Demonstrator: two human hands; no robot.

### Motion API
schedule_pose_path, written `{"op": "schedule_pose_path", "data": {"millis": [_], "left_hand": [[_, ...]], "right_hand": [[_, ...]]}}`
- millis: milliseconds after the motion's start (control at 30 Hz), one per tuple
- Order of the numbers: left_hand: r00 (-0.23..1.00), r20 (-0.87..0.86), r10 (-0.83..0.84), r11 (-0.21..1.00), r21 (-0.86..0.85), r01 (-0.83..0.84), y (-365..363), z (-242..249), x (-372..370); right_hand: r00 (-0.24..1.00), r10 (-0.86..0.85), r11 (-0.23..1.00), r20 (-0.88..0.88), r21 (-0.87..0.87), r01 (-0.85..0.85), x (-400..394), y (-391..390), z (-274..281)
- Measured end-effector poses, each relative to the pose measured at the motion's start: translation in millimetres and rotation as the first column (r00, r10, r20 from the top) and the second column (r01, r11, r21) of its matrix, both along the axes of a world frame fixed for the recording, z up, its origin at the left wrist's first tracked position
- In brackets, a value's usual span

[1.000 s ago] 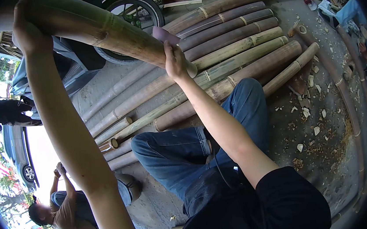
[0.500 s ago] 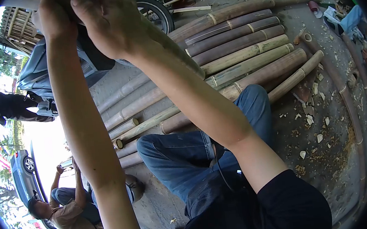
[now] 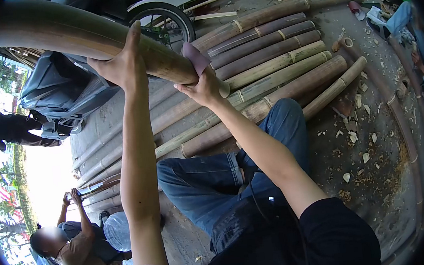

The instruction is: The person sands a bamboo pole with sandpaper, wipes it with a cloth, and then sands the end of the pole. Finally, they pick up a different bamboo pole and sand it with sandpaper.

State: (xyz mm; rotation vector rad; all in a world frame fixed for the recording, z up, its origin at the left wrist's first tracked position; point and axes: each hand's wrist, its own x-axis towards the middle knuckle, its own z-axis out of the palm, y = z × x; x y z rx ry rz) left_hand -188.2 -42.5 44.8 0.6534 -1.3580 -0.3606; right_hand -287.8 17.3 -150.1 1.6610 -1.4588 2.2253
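A thick bamboo pole [image 3: 69, 31] slants from the upper left down toward the middle of the view, raised in front of me. My left hand [image 3: 126, 66] grips it from below, thumb and a finger spread around its side. Nearer the pole's lower end, my right hand [image 3: 203, 88] is closed on a mauve piece of sandpaper [image 3: 195, 57], which bends over the bamboo surface. The fingers behind the pole are hidden on both hands.
Several bamboo poles [image 3: 276, 55] lie side by side on the ground ahead. A motorcycle [image 3: 55, 91] stands at upper left. One person [image 3: 82, 244] crouches at lower left holding a pole; another person [image 3: 12, 123] stands farther off. Wood chips [image 3: 354, 136] litter the right.
Both hands have come down and right from the upper left and moved apart along the pole. More of the pole and the sandpaper now show. The crouching person's head has turned.
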Motion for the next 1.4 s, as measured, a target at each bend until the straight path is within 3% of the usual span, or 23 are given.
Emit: {"op": "schedule_pose_path", "data": {"millis": [67, 133, 167, 233, 300, 367, 433, 533, 600, 633, 767, 867, 1000, 1067, 1167, 1200, 1267, 1333, 1400], "left_hand": [[0.997, -0.075, 0.004, 1.000, 0.007, -0.004, 7, -2, -1], [0.960, 0.007, -0.279, 0.944, 0.183, 0.273, 13, 8, 11], [0.962, 0.009, -0.274, 0.945, 0.188, 0.267, 14, 11, 13], [0.832, 0.082, -0.548, 0.828, 0.196, 0.526, 16, 16, 17], [0.778, 0.089, -0.621, 0.773, 0.235, 0.590, 20, 24, 12], [0.680, 0.122, -0.723, 0.685, 0.257, 0.682, 16, 24, 5], [0.641, 0.219, -0.735, 0.676, 0.309, 0.669, 2, 19, 8], [0.628, 0.191, -0.755, 0.654, 0.288, 0.699, -2, 13, 9], [0.633, 0.030, -0.774, 0.625, 0.204, 0.754, 3, 13, 7], [0.629, 0.033, -0.777, 0.621, 0.208, 0.756, 1, 12, 10], [0.654, 0.055, -0.754, 0.648, 0.225, 0.728, -17, 3, 44], [0.647, 0.072, -0.759, 0.639, 0.269, 0.721, -25, -2, 62], [0.647, 0.036, -0.762, 0.631, 0.267, 0.729, -24, -7, 65], [0.599, 0.010, -0.801, 0.581, 0.252, 0.774, -21, -7, 64], [0.617, -0.005, -0.787, 0.607, 0.175, 0.775, -4, -2, 51], [0.618, -0.002, -0.786, 0.609, 0.170, 0.775, -5, -1, 53], [0.597, 0.004, -0.802, 0.587, 0.189, 0.787, -11, -4, 58], [0.580, 0.021, -0.815, 0.573, 0.183, 0.799, -10, -5, 62], [0.559, 0.033, -0.829, 0.555, 0.182, 0.812, -8, -8, 64]], "right_hand": [[0.998, -0.048, 0.998, -0.045, -0.045, 0.046, 5, 1, 14], [0.999, -0.033, 0.994, -0.024, -0.103, 0.030, 11, 10, 49], [1.000, -0.011, 0.985, -0.003, -0.170, 0.010, 14, 15, 72], [1.000, 0.022, 0.980, 0.018, -0.198, -0.018, 15, 29, 121], [0.998, 0.052, 0.974, 0.036, -0.223, -0.042, 16, 31, 127], [0.993, 0.084, 0.991, 0.083, -0.109, -0.075, 13, 24, 114], [0.988, 0.114, 0.991, 0.105, -0.080, -0.106, 8, 23, 79], [0.982, 0.123, 0.986, 0.143, 0.097, -0.138, 7, 32, -2], [0.984, 0.100, 0.960, 0.146, 0.247, -0.134, 6, 45, -62], [0.983, 0.099, 0.928, 0.154, 0.342, -0.147, 4, 54, -86], [0.971, 0.094, 0.890, 0.221, 0.418, -0.181, 6, 72, -146], [0.930, 0.181, 0.860, 0.320, 0.406, -0.308, 3, 66, -146], [0.919, 0.272, 0.959, 0.285, 0.001, -0.284, 26, 40, -35], [0.950, 0.279, 0.960, 0.144, -0.040, -0.276, 24, 44, 49], [0.934, 0.337, 0.941, 0.118, -0.006, -0.339, 29, 21, 98], [0.934, 0.339, 0.940, 0.115, -0.010, -0.340, 25, 17, 93], [0.882, 0.447, 0.867, 0.151, 0.168, -0.468, 14, 16, 65], [0.846, 0.461, 0.820, 0.268, 0.235, -0.521, 5, 31, 11], [0.908, 0.344, 0.837, 0.241, 0.360, -0.412, -5, 50, -56]]}}
